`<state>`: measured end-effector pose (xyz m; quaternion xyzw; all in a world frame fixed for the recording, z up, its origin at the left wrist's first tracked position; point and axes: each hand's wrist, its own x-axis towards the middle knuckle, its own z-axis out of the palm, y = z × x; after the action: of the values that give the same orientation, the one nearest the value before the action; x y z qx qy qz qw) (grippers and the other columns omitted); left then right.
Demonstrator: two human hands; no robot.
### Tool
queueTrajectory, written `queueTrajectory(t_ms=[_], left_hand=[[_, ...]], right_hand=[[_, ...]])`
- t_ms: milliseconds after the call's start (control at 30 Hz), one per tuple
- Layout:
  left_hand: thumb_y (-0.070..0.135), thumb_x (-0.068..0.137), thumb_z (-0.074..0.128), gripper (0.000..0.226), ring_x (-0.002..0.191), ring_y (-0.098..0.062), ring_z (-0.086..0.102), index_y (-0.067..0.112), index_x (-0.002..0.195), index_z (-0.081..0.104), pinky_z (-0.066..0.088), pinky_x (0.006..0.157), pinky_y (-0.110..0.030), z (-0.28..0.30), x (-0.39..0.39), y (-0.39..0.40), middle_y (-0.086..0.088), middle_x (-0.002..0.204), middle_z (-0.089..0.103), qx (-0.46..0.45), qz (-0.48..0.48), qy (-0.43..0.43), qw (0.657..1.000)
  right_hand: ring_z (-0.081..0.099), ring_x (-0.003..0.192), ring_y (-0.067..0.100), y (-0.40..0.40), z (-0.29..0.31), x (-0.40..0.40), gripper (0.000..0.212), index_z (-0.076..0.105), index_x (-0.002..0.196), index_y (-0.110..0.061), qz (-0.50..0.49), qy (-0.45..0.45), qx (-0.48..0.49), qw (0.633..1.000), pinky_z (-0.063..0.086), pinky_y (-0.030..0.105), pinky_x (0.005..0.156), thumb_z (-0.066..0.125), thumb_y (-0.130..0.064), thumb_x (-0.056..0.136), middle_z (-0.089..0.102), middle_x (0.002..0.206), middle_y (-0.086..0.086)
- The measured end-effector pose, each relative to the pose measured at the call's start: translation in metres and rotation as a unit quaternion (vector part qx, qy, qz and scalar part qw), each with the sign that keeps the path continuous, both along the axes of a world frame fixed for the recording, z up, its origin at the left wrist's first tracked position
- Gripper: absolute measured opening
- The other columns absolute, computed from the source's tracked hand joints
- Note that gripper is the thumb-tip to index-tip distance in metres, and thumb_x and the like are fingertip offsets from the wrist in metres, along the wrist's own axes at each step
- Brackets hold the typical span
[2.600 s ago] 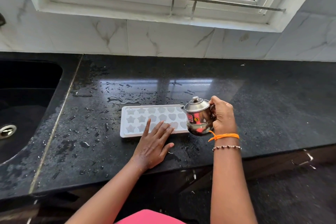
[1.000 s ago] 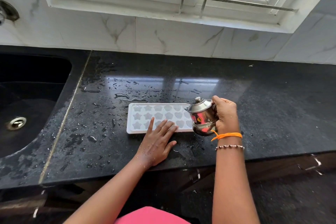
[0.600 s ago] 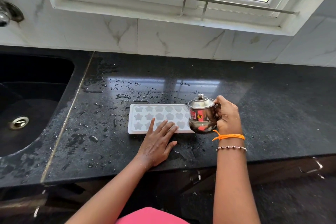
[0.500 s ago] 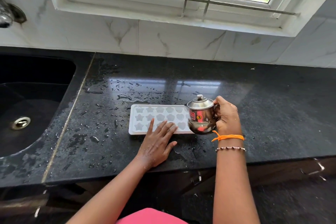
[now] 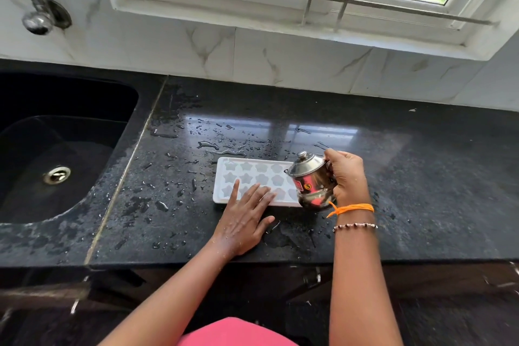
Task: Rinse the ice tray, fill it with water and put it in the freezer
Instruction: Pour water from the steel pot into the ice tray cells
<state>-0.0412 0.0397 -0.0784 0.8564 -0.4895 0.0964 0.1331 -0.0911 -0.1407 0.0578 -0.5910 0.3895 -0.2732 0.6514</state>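
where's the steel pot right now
In the head view the steel pot is right of centre, gripped by the right hand and tilted over the right end of the ice tray on the black counter.

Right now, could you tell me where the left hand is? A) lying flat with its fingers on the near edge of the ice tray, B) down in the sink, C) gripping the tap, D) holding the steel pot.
A: the left hand lies flat, fingers over the ice tray near edge.
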Motion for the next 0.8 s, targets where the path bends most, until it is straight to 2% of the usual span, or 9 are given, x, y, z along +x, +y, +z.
queueTrajectory(t_ms=[167, 300, 467, 800], left_hand=[[0.045, 0.093, 0.033, 0.05, 0.131, -0.022, 0.044, 0.018, 0.132, 0.05, 0.011, 0.11, -0.054, -0.0009, 0.0009, 0.0002, 0.001, 0.136, 0.052, -0.001, 0.0, 0.003, 1.0], [0.045, 0.093, 0.033, 0.05, 0.131, -0.022, 0.044, 0.018, 0.132, 0.049, 0.01, 0.11, -0.055, -0.0009, 0.0013, -0.0001, 0.001, 0.136, 0.052, -0.004, 0.001, 0.008, 1.0], [0.045, 0.093, 0.033, 0.05, 0.13, -0.023, 0.046, 0.018, 0.131, 0.049, 0.011, 0.109, -0.055, -0.0006, 0.0013, -0.0005, 0.0, 0.135, 0.053, -0.009, -0.001, 0.003, 1.0], [0.045, 0.091, 0.035, 0.05, 0.129, -0.023, 0.047, 0.017, 0.128, 0.053, 0.011, 0.109, -0.055, -0.0021, 0.0017, -0.001, 0.0, 0.134, 0.054, -0.014, -0.002, 0.002, 1.0]], right_hand=[[0.029, 0.028, 0.004, -0.0007, -0.0005, 0.0018, 0.041, 0.037, 0.048, -0.014, 0.005, 0.019, -0.021, 1.0, 0.027, 0.012, 0.035, 0.056, -0.001, 0.081, 0.03, 0.035, -0.007], [0.028, 0.029, 0.003, -0.0034, 0.0009, -0.0007, 0.04, 0.036, 0.049, -0.014, 0.013, 0.033, -0.04, 0.999, 0.026, 0.011, 0.033, 0.056, 0.0, 0.081, 0.029, 0.046, 0.001], [0.028, 0.032, 0.004, -0.0051, 0.001, -0.0017, 0.038, 0.037, 0.051, -0.013, 0.026, 0.043, -0.048, 0.998, 0.026, 0.012, 0.035, 0.056, -0.001, 0.081, 0.029, 0.052, 0.003], [0.027, 0.032, 0.005, -0.0004, 0.0053, -0.0004, 0.042, 0.033, 0.048, -0.015, 0.034, 0.036, -0.05, 0.998, 0.026, 0.011, 0.035, 0.057, 0.0, 0.08, 0.028, 0.038, -0.006]])
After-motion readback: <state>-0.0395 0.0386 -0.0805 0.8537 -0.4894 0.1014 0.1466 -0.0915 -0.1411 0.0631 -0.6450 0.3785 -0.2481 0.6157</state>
